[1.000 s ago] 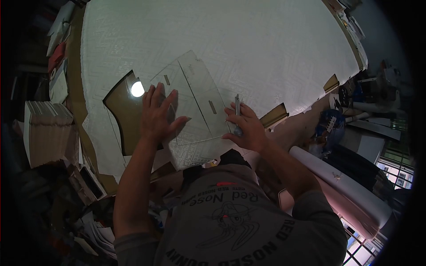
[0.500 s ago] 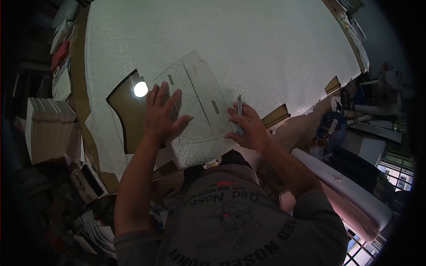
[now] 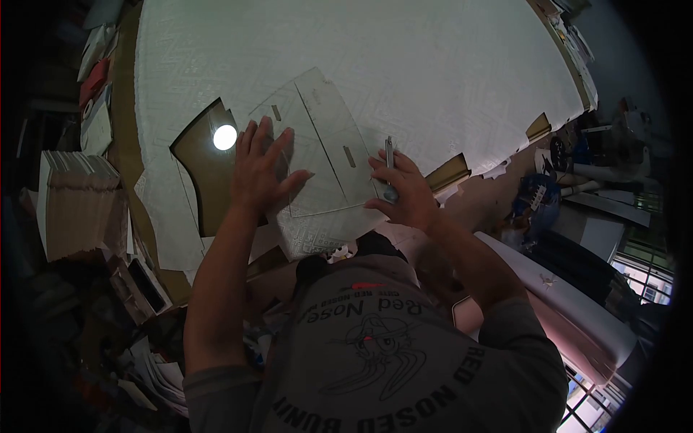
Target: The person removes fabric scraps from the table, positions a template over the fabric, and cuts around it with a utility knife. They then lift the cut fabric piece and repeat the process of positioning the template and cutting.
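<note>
A clear template (image 3: 321, 144) with dark lines and two small slots lies on the pale patterned sheet (image 3: 433, 79). My left hand (image 3: 261, 169) rests flat with its fingers spread on the template's left edge. At its right edge my right hand (image 3: 404, 187) holds a slim metal cutter (image 3: 390, 155), upright between the fingers, its tip pointing away from me. The cutter's lower end shows near my thumb. Left of my left hand, a cut-out in the sheet bares the brown tabletop (image 3: 209, 173), where a bright round light spot shines.
A tall stack of pale card pieces (image 3: 79, 209) stands at the left. Papers and a red item (image 3: 94, 81) lie along the table's left edge. More cut-outs (image 3: 447, 173) notch the sheet's right edge. Large rolls (image 3: 556, 296) lean at the lower right, beside a blue bundle (image 3: 535, 198).
The table and everything on it sit slightly higher in the view. Both hands keep about the same places on the template, and the cutter remains in my right hand.
</note>
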Available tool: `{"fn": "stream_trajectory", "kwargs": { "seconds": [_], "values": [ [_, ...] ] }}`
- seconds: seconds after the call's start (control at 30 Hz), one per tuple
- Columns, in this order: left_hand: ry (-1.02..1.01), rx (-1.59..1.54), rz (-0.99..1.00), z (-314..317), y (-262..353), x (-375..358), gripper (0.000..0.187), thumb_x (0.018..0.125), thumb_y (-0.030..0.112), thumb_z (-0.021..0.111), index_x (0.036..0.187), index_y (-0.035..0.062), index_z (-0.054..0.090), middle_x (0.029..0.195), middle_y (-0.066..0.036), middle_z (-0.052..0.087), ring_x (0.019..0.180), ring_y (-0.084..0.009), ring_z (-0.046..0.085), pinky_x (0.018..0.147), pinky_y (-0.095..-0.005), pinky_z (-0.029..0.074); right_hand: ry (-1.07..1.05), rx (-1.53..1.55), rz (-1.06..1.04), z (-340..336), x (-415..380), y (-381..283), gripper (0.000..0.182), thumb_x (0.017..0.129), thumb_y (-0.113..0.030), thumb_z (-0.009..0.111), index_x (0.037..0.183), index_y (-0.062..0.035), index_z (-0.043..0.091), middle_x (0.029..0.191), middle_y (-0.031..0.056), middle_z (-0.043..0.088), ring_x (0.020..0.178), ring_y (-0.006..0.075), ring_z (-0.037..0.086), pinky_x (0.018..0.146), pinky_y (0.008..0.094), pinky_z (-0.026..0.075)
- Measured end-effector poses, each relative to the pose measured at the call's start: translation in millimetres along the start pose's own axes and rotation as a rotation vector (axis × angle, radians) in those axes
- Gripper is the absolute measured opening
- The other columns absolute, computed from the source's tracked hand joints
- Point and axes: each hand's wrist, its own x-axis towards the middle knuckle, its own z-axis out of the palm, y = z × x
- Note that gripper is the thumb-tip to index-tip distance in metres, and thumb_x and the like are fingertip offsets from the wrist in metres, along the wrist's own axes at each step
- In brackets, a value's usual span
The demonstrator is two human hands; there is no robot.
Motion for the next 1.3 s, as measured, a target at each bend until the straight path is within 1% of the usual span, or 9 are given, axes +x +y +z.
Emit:
{"fn": "stream_trajectory", "kwargs": {
  "seconds": [0.23,0.33,0.4,0.5,0.6,0.7,0.93,1.1,1.3],
  "values": [
    [0.012,0.022,-0.003,3,0,-3,0.079,0.078,0.063,0.08,0.144,0.0223,0.063,0.162,-0.018,0.041,0.152,-0.0437,0.031,0.122,-0.0556,0.031,-0.007,0.131,0.086,-6,3,-5,0.051,0.078,-0.014,0.09,0.12,-0.0083,0.06,0.138,0.0124,0.068,0.139,0.0378,0.055,0.113,0.0457,0.047],
    [0.013,0.012,0.002,3,-1,-2,0.079,0.078,0.063,0.08,0.144,0.0222,0.063,0.162,-0.018,0.041,0.152,-0.0432,0.031,0.123,-0.0552,0.031,0.113,0.217,0.149,-1,3,-5,0.038,0.087,-0.002,0.079,0.118,-0.0071,0.059,0.133,0.014,0.07,0.131,0.0366,0.062,0.107,0.0442,0.051],
    [0.011,0.014,-0.003,3,-1,-3,0.079,0.078,0.063,0.08,0.144,0.0223,0.063,0.162,-0.018,0.041,0.152,-0.043,0.031,0.123,-0.0551,0.031,0.118,0.288,0.331,-4,3,-9,0.03,0.093,0.011,0.065,0.118,-0.0046,0.058,0.134,0.0167,0.07,0.128,0.0324,0.066,0.107,0.0405,0.052],
    [0.0,0.025,-0.013,1,1,-2,0.08,0.078,0.063,0.08,0.144,0.0222,0.063,0.163,-0.018,0.041,0.152,-0.0428,0.031,0.123,-0.0548,0.031,0.146,0.267,0.281,-4,0,-11,0.033,0.09,0.01,0.063,0.118,-0.0072,0.057,0.126,0.0151,0.074,0.122,0.0368,0.068,0.099,0.0444,0.056],
    [-0.013,0.035,-0.025,0,3,-2,0.08,0.078,0.063,0.08,0.145,0.0221,0.063,0.163,-0.017,0.04,0.152,-0.0427,0.031,0.123,-0.0544,0.031,0.137,0.102,0.12,-4,-2,-9,0.041,0.086,0.016,0.061,0.118,-0.0082,0.058,0.126,0.0143,0.074,0.123,0.0369,0.068,0.1,0.0444,0.056],
    [-0.012,0.037,-0.026,0,2,-1,0.081,0.078,0.064,0.08,0.145,0.0218,0.063,0.163,-0.018,0.04,0.152,-0.0425,0.031,0.123,-0.0541,0.031,0.146,0.083,0.123,-1,-5,-8,0.046,0.081,0.017,0.063,0.118,-0.0093,0.058,0.125,0.0133,0.074,0.123,0.0372,0.068,0.101,0.0448,0.055],
    [-0.014,0.029,-0.012,0,1,0,0.082,0.077,0.063,0.081,0.145,0.0211,0.063,0.163,-0.018,0.04,0.153,-0.0423,0.031,0.123,-0.0548,0.03,0.081,0.097,0.094,1,-1,-2,0.043,0.081,0.012,0.068,0.118,-0.0098,0.059,0.129,0.0133,0.072,0.129,0.0386,0.063,0.105,0.0457,0.053],
    [-0.021,0.018,-0.012,-2,2,0,0.082,0.076,0.063,0.082,0.144,0.0207,0.063,0.163,-0.019,0.04,0.153,-0.0436,0.031,0.123,-0.0554,0.03,-0.087,0.009,-0.09,-3,4,-2,0.047,0.079,-0.015,0.085,0.118,-0.009,0.06,0.142,0.0131,0.064,0.132,0.0385,0.057,0.115,0.05,0.045],
    [-0.035,-0.014,-0.017,-3,2,2,0.083,0.076,0.063,0.081,0.145,0.0198,0.063,0.164,-0.021,0.038,0.153,-0.0456,0.03,0.124,-0.0577,0.027,-0.108,-0.002,-0.12,-3,6,1,0.051,0.075,-0.023,0.089,0.116,-0.0088,0.061,0.144,0.0129,0.063,0.129,0.0385,0.057,0.117,0.0526,0.044]
  ]
}}
